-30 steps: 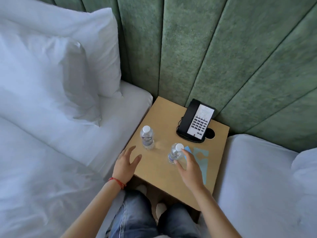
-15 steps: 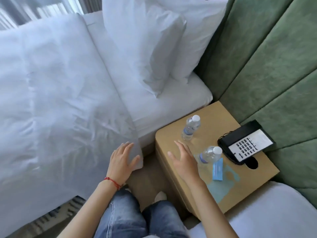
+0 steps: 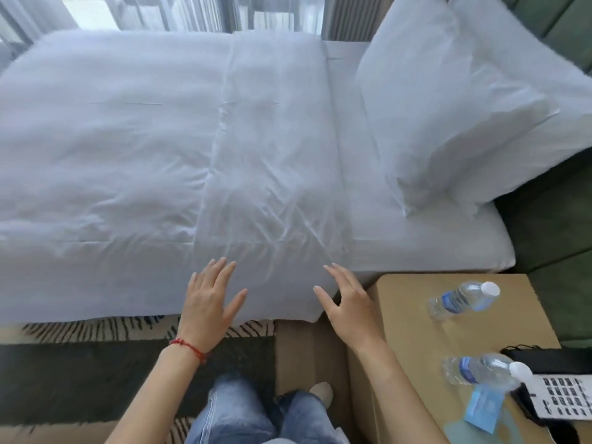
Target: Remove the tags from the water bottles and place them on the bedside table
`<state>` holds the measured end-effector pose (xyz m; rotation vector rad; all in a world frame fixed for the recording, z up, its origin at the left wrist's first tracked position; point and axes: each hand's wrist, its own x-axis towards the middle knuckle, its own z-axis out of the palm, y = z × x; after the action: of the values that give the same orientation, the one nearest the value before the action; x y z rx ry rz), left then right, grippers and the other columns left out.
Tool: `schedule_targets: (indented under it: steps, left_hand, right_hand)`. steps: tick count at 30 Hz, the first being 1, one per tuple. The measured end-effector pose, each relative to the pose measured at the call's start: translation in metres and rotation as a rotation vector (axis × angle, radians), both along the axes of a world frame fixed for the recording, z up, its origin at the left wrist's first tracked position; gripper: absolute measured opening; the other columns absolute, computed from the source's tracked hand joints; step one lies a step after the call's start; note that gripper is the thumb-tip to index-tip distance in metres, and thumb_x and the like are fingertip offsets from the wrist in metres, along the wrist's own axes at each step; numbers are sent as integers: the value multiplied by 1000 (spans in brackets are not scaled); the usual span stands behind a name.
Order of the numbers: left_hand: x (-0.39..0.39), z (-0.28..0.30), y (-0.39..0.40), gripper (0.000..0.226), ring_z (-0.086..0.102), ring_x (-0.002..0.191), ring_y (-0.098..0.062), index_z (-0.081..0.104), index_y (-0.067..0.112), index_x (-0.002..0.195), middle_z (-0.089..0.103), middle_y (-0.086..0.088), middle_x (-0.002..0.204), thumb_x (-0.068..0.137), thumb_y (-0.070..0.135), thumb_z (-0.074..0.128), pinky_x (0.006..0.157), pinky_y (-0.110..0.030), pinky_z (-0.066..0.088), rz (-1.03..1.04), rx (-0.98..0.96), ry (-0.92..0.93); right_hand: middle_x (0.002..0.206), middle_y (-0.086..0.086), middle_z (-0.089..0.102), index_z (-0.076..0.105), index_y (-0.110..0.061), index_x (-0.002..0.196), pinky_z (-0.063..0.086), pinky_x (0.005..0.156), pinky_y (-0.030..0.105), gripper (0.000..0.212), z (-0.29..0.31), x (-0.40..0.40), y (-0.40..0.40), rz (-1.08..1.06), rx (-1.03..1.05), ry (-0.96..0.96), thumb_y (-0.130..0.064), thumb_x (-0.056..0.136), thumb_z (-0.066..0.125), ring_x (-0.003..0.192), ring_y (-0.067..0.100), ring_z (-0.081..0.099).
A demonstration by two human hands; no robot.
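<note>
Clear plastic water bottles with white caps and blue labels: we see two on the light wooden bedside desk (image 3: 403, 318). The far bottle (image 3: 461, 299) stands near the desk's back edge, the near bottle (image 3: 480, 368) just beside the black desk phone with a white keypad panel (image 3: 557, 395). Wide-angle distortion makes both look tilted; we can't tell if they lean. A light blue paper tag (image 3: 483, 408) sits at the near bottle's cap end; whether it lies on the desk or hangs from the neck is unclear from here.

Both hands are well apart from the bottles, over the edge of the white bed duvet (image 3: 144, 155). Left hand (image 3: 208, 302), red string bracelet (image 3: 189, 347) on the wrist, fingers spread and straight, grip wide, holding nothing. Right hand (image 3: 347, 302), fingers spread, grip wide, holding nothing, hovering by the duvet corner next to the desk's left edge.

White pillows (image 3: 448, 107) lean on the green padded headboard (image 3: 551, 225). Blue jeans (image 3: 240, 415) show below.
</note>
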<state>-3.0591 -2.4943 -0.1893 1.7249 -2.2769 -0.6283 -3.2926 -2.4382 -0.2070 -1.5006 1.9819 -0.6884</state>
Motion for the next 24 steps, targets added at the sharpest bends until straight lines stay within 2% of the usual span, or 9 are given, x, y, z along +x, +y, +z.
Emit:
schedule_targets:
  steps: [2,5,8,13,18,21,24]
  left_hand:
    - [32,5,-1,72,38,131,-35,48,5,129,47,-18,137,81,55,30,108,-53,25,43,-7,17]
    - [82,15,-6,85,38,131,-35,48,4,129,47,-18,137,81,68,20,108,-54,25,91,-33,33]
    - [137,24,-12,88,41,129,-37,50,2,127,49,-20,134,83,70,15,106,-59,29,150,-73,22]
    - [225,36,-17,89,41,129,-37,49,4,128,49,-20,135,84,69,7,105,-57,30,246,-108,-45]
    - [307,41,-6,88,39,131,-34,47,6,130,48,-17,137,84,68,4,107,-55,29,382,-111,-112]
    - [351,43,9,83,41,129,-35,49,6,128,49,-18,135,86,66,9,105,-55,31,517,-118,-124]
    - [388,40,29,57,46,125,-37,53,5,124,53,-19,131,87,47,44,101,-57,33,685,-152,-139]
  right_hand:
    - [145,-5,40,42,-25,135,30,108,29,49,10,32,-14,37,-5,-32,-40,90,54,134,10,34]
    - [144,-5,42,43,-25,135,32,111,34,50,23,84,-33,117,-16,-71,-40,89,56,134,10,35]
    - [144,-6,41,43,-25,135,29,111,28,51,32,132,-52,199,-39,-76,-38,88,58,134,8,34]
    - [144,-5,42,42,-24,135,28,107,25,52,42,208,-86,322,-76,-26,-37,88,58,133,8,35]
    - [144,0,41,41,-21,136,35,108,34,51,46,296,-116,517,-110,15,-36,90,56,132,15,38]
    - [146,1,38,41,-20,137,36,108,37,51,48,354,-131,667,-126,66,-38,91,53,133,18,37]
    - [148,-1,34,39,-22,137,38,106,36,51,50,408,-143,848,-135,121,-40,91,51,134,17,35]
